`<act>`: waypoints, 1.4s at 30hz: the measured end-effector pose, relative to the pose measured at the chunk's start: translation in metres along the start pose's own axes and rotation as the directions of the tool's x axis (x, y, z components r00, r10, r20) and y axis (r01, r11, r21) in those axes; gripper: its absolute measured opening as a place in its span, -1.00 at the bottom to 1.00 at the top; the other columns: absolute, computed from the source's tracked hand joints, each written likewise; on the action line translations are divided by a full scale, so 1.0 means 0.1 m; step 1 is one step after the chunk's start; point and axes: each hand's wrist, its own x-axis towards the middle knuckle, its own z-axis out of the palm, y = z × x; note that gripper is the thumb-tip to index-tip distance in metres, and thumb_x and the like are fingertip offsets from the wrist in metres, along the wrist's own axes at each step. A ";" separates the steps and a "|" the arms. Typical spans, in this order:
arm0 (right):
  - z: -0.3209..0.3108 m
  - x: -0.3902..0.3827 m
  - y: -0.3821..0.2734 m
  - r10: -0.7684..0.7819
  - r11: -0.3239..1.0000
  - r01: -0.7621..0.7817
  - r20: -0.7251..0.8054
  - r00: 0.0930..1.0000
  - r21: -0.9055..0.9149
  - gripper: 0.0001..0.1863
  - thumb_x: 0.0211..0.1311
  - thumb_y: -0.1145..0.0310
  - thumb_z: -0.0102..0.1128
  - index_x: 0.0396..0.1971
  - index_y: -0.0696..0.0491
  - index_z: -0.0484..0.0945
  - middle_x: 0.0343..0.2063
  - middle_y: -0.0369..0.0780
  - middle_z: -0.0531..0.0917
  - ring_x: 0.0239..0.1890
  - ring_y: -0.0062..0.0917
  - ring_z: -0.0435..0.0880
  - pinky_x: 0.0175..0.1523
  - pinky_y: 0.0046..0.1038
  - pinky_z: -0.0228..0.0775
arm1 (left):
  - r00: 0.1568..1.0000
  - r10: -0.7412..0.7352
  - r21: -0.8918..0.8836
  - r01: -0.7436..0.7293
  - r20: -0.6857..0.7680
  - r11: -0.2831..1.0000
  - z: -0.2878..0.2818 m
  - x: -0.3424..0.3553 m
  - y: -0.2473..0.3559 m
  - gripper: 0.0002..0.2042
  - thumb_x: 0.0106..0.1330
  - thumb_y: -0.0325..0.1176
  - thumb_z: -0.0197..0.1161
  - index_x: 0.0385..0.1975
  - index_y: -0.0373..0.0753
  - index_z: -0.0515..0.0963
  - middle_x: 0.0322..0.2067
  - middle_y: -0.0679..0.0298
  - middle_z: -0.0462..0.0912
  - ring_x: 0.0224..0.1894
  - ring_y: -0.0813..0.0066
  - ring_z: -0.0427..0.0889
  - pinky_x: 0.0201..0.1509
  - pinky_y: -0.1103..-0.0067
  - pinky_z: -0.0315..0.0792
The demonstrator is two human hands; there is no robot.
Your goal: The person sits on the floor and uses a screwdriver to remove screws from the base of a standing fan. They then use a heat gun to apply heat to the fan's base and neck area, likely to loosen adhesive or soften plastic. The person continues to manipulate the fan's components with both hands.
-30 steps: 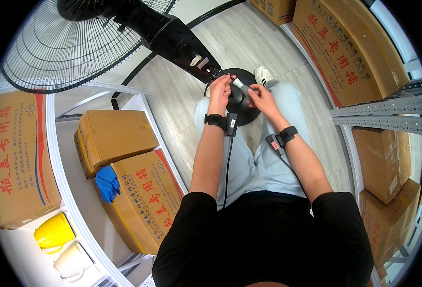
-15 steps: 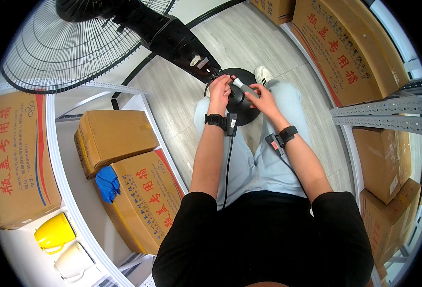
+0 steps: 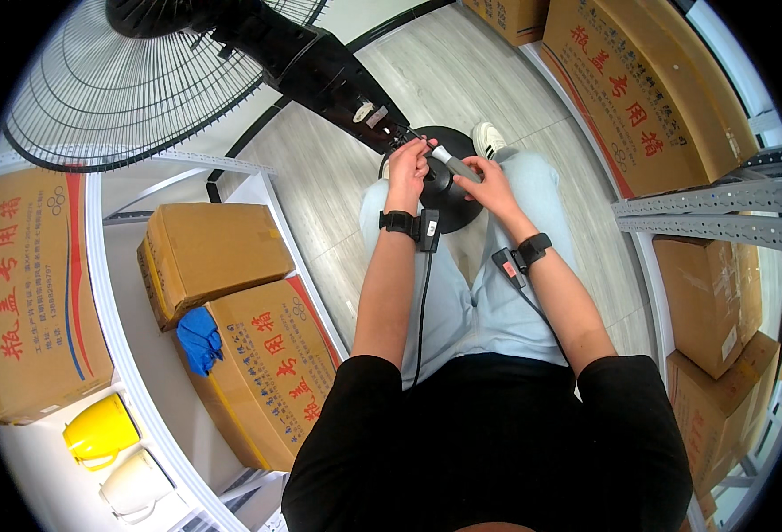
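Note:
A black pedestal fan [image 3: 342, 93] leans from the upper left, its wire cage [image 3: 143, 97] out to the side and its round base [image 3: 460, 211] on the floor between my feet. My right hand [image 3: 495, 188] grips the grey end of a screwdriver [image 3: 459, 166] with a grey and white handle. The tool points up and left toward the foot of the fan's column. Right there, my left hand [image 3: 406, 168] is closed with its fingertips pinched together beside the screwdriver's front end. What those fingertips hold is hidden, as is the screwdriver's tip.
Cardboard boxes [image 3: 222, 257] fill the shelves on my left, with a blue cloth [image 3: 199, 340] on one. A yellow mug [image 3: 103, 432] and a white mug [image 3: 136, 487] stand at the lower left. More boxes [image 3: 648, 97] sit on a metal rack [image 3: 710, 223] to my right.

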 end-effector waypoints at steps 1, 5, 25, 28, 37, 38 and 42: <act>0.01 0.01 0.04 0.002 1.000 -0.002 0.004 1.000 0.015 -0.57 0.10 0.20 0.29 -0.10 0.12 0.45 -0.32 -0.18 0.45 -0.51 -0.52 0.62 -0.47 -0.54 0.56 | 1.000 0.000 0.001 0.000 -0.003 1.000 0.00 0.00 0.00 -0.92 0.22 -0.53 0.12 -0.32 -0.36 0.47 -0.36 0.07 0.64 -0.78 0.79 0.10 -0.81 0.78 -0.05; 0.03 0.05 0.08 0.177 0.961 -0.186 0.062 0.982 0.206 -0.58 0.14 0.18 0.25 -0.09 0.12 0.45 -0.33 -0.17 0.54 -0.50 -0.57 0.64 -0.46 -0.54 0.54 | 1.000 0.002 0.000 -0.002 -0.016 1.000 -0.02 0.02 0.00 -0.90 0.22 -0.53 0.13 -0.30 -0.37 0.46 -0.37 0.06 0.64 -0.78 0.78 0.11 -0.81 0.78 -0.05; -0.03 0.04 -0.08 0.260 0.940 -0.265 0.048 0.964 0.215 -0.65 0.25 0.15 0.10 -0.13 0.11 0.47 -0.58 -0.24 0.61 -0.57 -0.61 0.63 -0.49 -0.56 0.48 | 0.999 -0.009 -0.030 0.007 -0.047 1.000 -0.03 0.06 -0.02 -0.83 0.19 -0.55 0.15 -0.22 -0.36 0.43 -0.39 0.07 0.63 -0.77 0.76 0.16 -0.81 0.77 -0.01; -0.03 0.01 -0.21 0.232 0.963 -0.242 0.087 0.969 0.117 -0.64 0.23 0.16 0.13 -0.12 0.10 0.47 -0.55 -0.24 0.61 -0.56 -0.62 0.63 -0.50 -0.56 0.47 | 0.998 0.002 -0.031 -0.003 -0.057 1.000 -0.10 0.06 -0.02 -0.82 0.19 -0.56 0.15 -0.21 -0.37 0.42 -0.39 0.07 0.62 -0.76 0.75 0.17 -0.80 0.77 -0.01; -0.01 0.01 -0.09 0.152 0.980 -0.157 0.048 0.987 0.119 -0.62 0.21 0.16 0.16 -0.11 0.13 0.46 -0.52 -0.24 0.61 -0.56 -0.61 0.63 -0.49 -0.57 0.47 | 0.998 0.005 -0.024 -0.006 -0.058 1.000 -0.06 0.06 -0.02 -0.83 0.18 -0.56 0.14 -0.22 -0.37 0.43 -0.42 0.09 0.61 -0.76 0.74 0.20 -0.80 0.76 0.00; -0.01 0.01 -0.10 0.174 0.973 -0.180 0.052 0.983 0.147 -0.62 0.23 0.15 0.14 -0.11 0.14 0.46 -0.52 -0.24 0.61 -0.55 -0.61 0.64 -0.50 -0.57 0.46 | 0.998 0.005 -0.023 -0.007 -0.067 1.000 -0.06 0.06 -0.02 -0.83 0.18 -0.57 0.14 -0.23 -0.37 0.43 -0.44 0.10 0.61 -0.76 0.73 0.20 -0.80 0.76 0.00; -0.03 0.03 -0.11 0.229 0.954 -0.237 0.061 0.971 0.185 -0.62 0.29 0.12 0.06 -0.12 0.14 0.45 -0.53 -0.25 0.61 -0.53 -0.62 0.66 -0.50 -0.57 0.44 | 0.997 0.008 -0.024 -0.009 -0.071 1.000 -0.06 0.06 -0.03 -0.86 0.17 -0.58 0.13 -0.27 -0.36 0.44 -0.48 0.14 0.59 -0.76 0.73 0.22 -0.80 0.76 0.00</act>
